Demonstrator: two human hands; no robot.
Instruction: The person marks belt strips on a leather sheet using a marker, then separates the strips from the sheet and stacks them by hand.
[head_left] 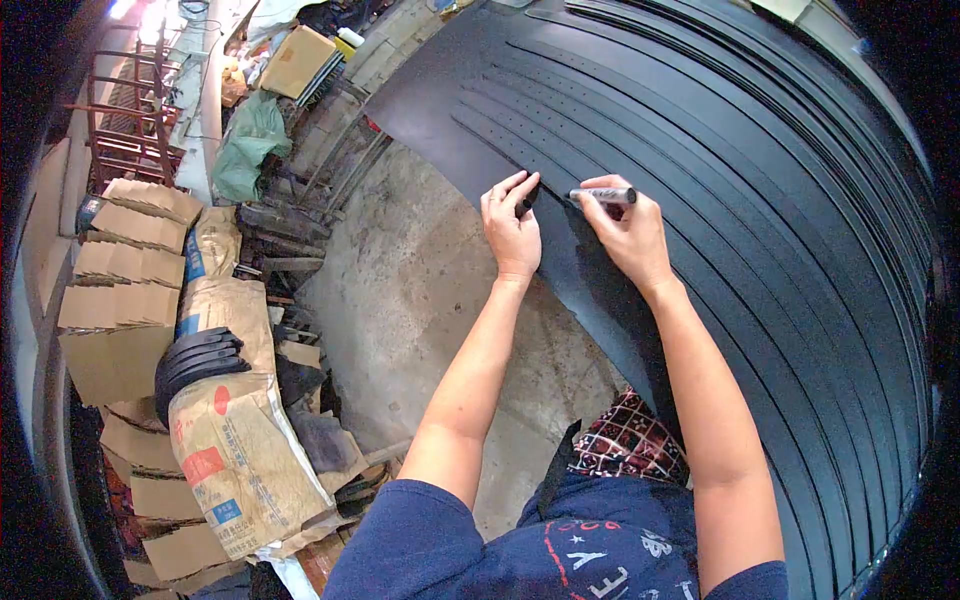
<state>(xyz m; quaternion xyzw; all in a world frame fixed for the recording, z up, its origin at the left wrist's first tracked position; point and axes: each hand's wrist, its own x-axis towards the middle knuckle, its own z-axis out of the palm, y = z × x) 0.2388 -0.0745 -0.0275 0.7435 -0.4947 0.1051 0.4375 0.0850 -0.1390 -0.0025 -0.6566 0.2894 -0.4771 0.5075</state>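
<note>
My right hand (637, 237) is closed round a marker pen (610, 196) with a grey-white barrel and dark end, its tip pointing left and down at the black sheet material (560, 120). Whether the tip touches the surface I cannot tell. My left hand (512, 228) is closed around a small black marker cap (523, 207), near the edge of the sheets and just left of the pen. The dark sheets lie overlapped in long steps, and rows of small dots run along several of them at the far end.
At the left stand stacks of folded brown cardboard (120, 340) and printed paper sacks (230, 450), with curved black pieces (200, 365) on top. A green plastic bag (250, 145) and a cardboard box (298, 62) lie farther back. Concrete floor (400, 290) shows between.
</note>
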